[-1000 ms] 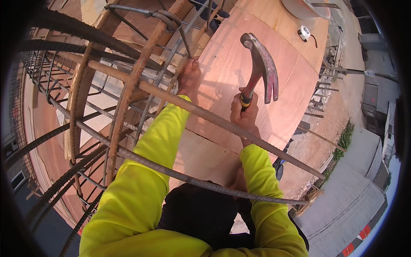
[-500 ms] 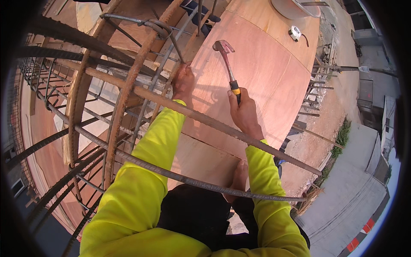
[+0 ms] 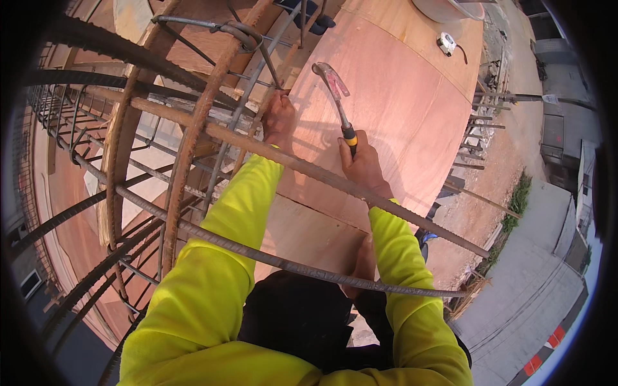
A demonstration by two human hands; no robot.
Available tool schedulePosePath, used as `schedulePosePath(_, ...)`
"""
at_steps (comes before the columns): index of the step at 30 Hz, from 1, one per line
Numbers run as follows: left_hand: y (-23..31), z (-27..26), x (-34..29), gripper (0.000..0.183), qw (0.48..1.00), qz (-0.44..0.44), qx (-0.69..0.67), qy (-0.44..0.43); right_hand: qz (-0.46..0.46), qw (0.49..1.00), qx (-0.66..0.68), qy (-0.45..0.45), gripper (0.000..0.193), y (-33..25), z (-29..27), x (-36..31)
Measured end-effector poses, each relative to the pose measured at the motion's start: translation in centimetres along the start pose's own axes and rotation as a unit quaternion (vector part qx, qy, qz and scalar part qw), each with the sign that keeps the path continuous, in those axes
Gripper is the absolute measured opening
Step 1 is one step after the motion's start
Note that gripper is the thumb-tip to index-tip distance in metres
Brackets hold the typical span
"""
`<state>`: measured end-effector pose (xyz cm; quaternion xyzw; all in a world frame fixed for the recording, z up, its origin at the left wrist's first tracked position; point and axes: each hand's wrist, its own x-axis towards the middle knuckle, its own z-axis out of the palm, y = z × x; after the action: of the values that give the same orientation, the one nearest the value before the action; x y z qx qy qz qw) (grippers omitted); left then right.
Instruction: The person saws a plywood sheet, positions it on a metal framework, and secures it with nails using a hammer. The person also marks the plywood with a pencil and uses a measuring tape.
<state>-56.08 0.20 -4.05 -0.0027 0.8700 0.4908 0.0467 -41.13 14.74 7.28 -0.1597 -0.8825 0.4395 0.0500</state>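
Observation:
My right hand (image 3: 365, 164) is wrapped round the black and yellow grip of a claw hammer (image 3: 342, 114). The hammer's reddish, worn head is raised over a pinkish plywood sheet (image 3: 399, 96), with the claw turned to the right. At the sheet's left edge, beside the steel bars, my left hand (image 3: 278, 118) is closed with its fingers curled; whatever is in them is hidden. A rusty ribbed bar (image 3: 322, 174) crosses above both of my forearms, and a second curved bar (image 3: 277, 260) passes nearer to me.
A cage of rebar and bent stirrups (image 3: 187, 154) fills the left side. On the far plywood lie a white tape measure (image 3: 445, 44) and a pale basin (image 3: 444, 11). My bare foot (image 3: 365, 260) rests on the near boards. Bar ends (image 3: 470, 147) jut past the right edge, above lower ground.
My right hand and the hammer have shifted a little to the left, and the hammer's head has turned, its claw now pointing more downward. My left hand stays at the sheet's edge.

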Motion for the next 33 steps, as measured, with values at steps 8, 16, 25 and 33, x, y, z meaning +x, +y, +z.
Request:
schedulePosePath(8, 0.0, -0.2, -0.7, 0.036, 0.999, -0.043, -0.032, 0.003, 0.078, 0.993, 0.081, -0.024, 0.031, 0.4, -0.2, -0.4)
schedulePosePath(16, -2.6, 0.5, 0.7, 0.040, 0.988, 0.081, 0.126, 0.045, 0.089, 0.995, -0.027, -0.029, 0.036, 0.1, 0.3, -0.6)
schedulePosePath(25, -0.4, -0.2, -0.1, 0.056, 0.988, 0.146, 0.053, -0.011, 0.137, 0.985, -0.100, 0.038, 0.033, 3.2, 1.9, -8.5)
schedulePosePath(33, 0.0, 0.2, -0.5, 0.066, 0.956, 0.219, 0.193, -0.011, 0.293, 0.956, 0.021, 0.023, 0.029, 4.0, 3.3, -19.7)
